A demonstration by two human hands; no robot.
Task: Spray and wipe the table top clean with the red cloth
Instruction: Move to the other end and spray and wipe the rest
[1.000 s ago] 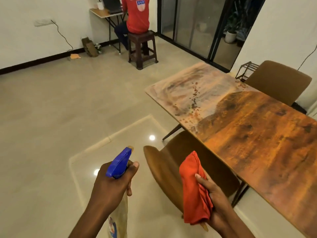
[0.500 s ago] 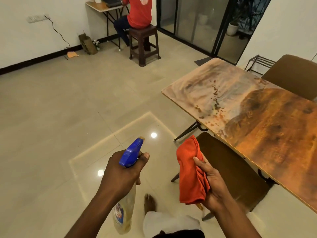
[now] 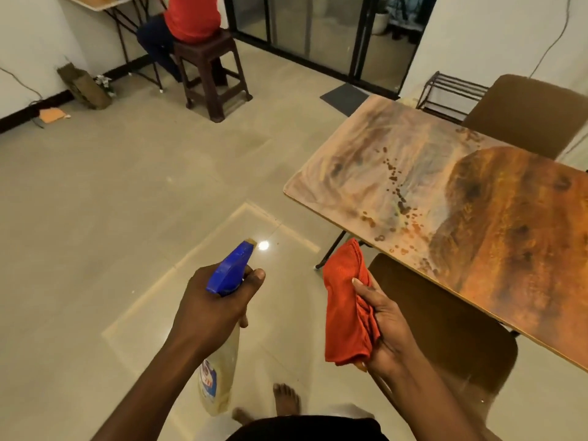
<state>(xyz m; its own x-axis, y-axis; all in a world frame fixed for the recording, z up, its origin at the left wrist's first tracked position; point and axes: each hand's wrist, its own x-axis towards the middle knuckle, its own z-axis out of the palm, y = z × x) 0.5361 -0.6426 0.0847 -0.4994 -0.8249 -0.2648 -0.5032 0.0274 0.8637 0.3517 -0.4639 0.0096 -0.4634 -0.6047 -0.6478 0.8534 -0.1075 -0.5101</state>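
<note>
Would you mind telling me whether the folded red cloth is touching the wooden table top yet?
Apart. The head view shows the red cloth held in the right hand below and short of the table top's near edge, with floor visible between.

Bare forearms, bare feet point(image 3: 286, 399), dark garment point(image 3: 305, 429) at waist.

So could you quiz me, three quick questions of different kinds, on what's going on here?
1. True or false: the red cloth lies on the table top.
2. Which hand holds the spray bottle? A left B right
3. Fill in: dark ____ dot the table's pale end.

Key: 1 false, the right hand holds it, off the table. 2 A, the left hand. 3 spots.
</note>
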